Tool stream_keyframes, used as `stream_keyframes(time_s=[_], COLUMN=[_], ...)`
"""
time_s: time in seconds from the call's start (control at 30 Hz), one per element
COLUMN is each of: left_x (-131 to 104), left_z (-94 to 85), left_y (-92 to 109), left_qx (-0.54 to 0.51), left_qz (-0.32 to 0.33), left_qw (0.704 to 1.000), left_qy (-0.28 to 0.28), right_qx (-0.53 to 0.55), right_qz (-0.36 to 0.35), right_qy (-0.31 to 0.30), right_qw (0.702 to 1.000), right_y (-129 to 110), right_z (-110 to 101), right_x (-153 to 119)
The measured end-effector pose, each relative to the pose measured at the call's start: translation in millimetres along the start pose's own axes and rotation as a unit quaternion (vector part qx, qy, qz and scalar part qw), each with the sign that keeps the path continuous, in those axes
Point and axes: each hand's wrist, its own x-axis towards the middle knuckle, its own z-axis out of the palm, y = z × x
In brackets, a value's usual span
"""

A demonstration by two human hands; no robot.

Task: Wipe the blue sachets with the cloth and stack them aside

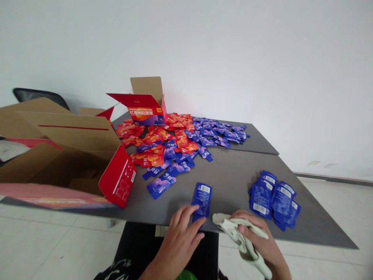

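Blue plastic covers the flat spouted pouch [201, 197] lying by the near edge of the grey bench [227, 175], barcode side up, its narrow neck toward the person. Of the two hands, the left hand [182, 233] has its fingers loosely spread and curved, with fingertips resting on the neck end; it does not appear to lift the pouch. The right hand [259, 237] is closed around a crumpled pale-green cloth [233, 229] just beside it.

To the right, near that hand, a small overlapping group of blue barcode-up pouches [260, 200] lies apart from everything else. It seems to be the portion already dealt with, though no mark on the pouches confirms this.

Much more appears to be left. Beyond the left hand, a few blue pouches lie loosely, leading to a broad heap of blue pouches with purple print [217, 132], mostly front side up, and a heap of red-and-orange pouches [157, 151], the two colours mixing where they meet. No red-and-orange pouch shows in the set-apart group, so progress looks early.

Farther out, a red printed cardboard box [144, 112] stands open behind the heap, and a larger-looking open red cardboard box [64, 196] sits at the left; its shadowed inside is hard to read. Behind that is a black-framed chair [40, 95], against a white wall [262, 58].
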Motion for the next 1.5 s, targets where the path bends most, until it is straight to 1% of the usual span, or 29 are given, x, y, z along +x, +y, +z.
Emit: stream_keyframes(time_s=[0.07,0.1,0.13,0.2,0.23,0.3,0.37,0.4,0.43,0.5,0.6,0.67,0.73,0.77,0.8,0.9,0.93,0.97,1.03,1.13,1.2,1.23,1.27,1.3,1.37,1.4,1.43,1.47,1.5], left_x=[-5,-6,-7,-6,-6,-5,-5,-5,-5,-6,-6,-5,-5,-5,-5,-4,-4,-4,-4,-4,-4,-5,-5,-5,-5,-5,-4,-4,-4], left_z=[1.2,2.1,3.2,5.8,7.3,11.0,15.4,17.7,19.9,23.6,26.8,27.4,27.4,27.3,27.2,26.7,26.5,26.3,26.0,25.8,25.8,25.8,25.8,25.7,25.3,25.0,24.7,24.4,24.1], left_y=[-4,-7,-10,-16,-18,-19,-18,-16,-15,-12,-11,-11,-11,-11,-11,-10,-10,-10,-9,-9,-9,-9,-9,-9,-9,-9,-9,-9,-9], left_qx=[0.019,0.027,0.031,0.031,0.028,0.023,0.022,0.023,0.023,0.023,0.02,0.017,0.012,0.01,0.007,-0.001,-0.003,-0.005,-0.005,-0.002,-0.004,-0.005,-0.005,-0.005,-0.006,-0.007,-0.009,-0.01,-0.01], left_qz=[0.034,0.047,0.059,0.079,0.084,0.076,0.049,0.035,0.025,0.016,0.007,-0.001,-0.005,-0.005,-0.006,-0.011,-0.014,-0.014,-0.01,-0.009,-0.012,-0.013,-0.012,-0.01,-0.012,-0.016,-0.018,-0.02,-0.019], left_qw=[0.999,0.998,0.998,0.996,0.996,0.997,0.999,0.999,0.999,1.0,1.0,1.0,1.0,1.0,1.0,0.999,0.999,0.999,0.999,0.999,0.999,0.999,0.999,0.999,0.999,0.999,0.999,0.999,0.999], left_qy=[-0.012,-0.015,-0.013,-0.002,0.004,0.006,0.0,-0.001,0.0,0.006,0.018,0.024,0.028,0.029,0.029,0.032,0.034,0.037,0.041,0.037,0.035,0.036,0.037,0.036,0.034,0.032,0.03,0.03,0.031], right_qx=[-0.027,-0.041,-0.06,-0.11,-0.138,-0.198,-0.255,-0.28,-0.304,-0.348,-0.412,-0.43,-0.417,-0.402,-0.389,-0.374,-0.375,-0.381,-0.408,-0.46,-0.449,-0.43,-0.408,-0.389,-0.371,-0.37,-0.373,-0.381,-0.394], right_qz=[0.042,0.047,0.035,-0.035,-0.082,-0.158,-0.202,-0.216,-0.226,-0.241,-0.247,-0.255,-0.266,-0.273,-0.279,-0.287,-0.285,-0.281,-0.267,-0.247,-0.253,-0.262,-0.272,-0.281,-0.292,-0.293,-0.29,-0.285,-0.276], right_qy=[0.052,0.073,0.086,0.086,0.066,-0.016,-0.115,-0.154,-0.177,-0.178,-0.141,-0.109,-0.078,-0.074,-0.086,-0.18,-0.203,-0.211,-0.18,-0.095,-0.039,-0.024,-0.024,-0.045,-0.127,-0.165,-0.187,-0.191,-0.177], right_qw=[0.997,0.995,0.994,0.99,0.985,0.967,0.939,0.923,0.908,0.888,0.865,0.859,0.866,0.871,0.874,0.863,0.858,0.856,0.855,0.848,0.856,0.864,0.871,0.876,0.872,0.866,0.861,0.859,0.859], right_y=[-7,-13,-20,-34,-40,-46,-43,-39,-35,-26,-22,-28,-37,-41,-43,-41,-37,-33,-26,-26,-32,-36,-38,-40,-38,-34,-29,-25,-20], right_z=[6,10,16,30,39,57,71,76,78,76,60,51,48,50,54,69,72,72,65,46,39,39,43,48,60,65,68,68,65], right_x=[11,18,26,41,47,57,67,73,80,101,137,148,142,134,123,97,95,98,113,137,137,131,122,111,93,88,88,93,101])
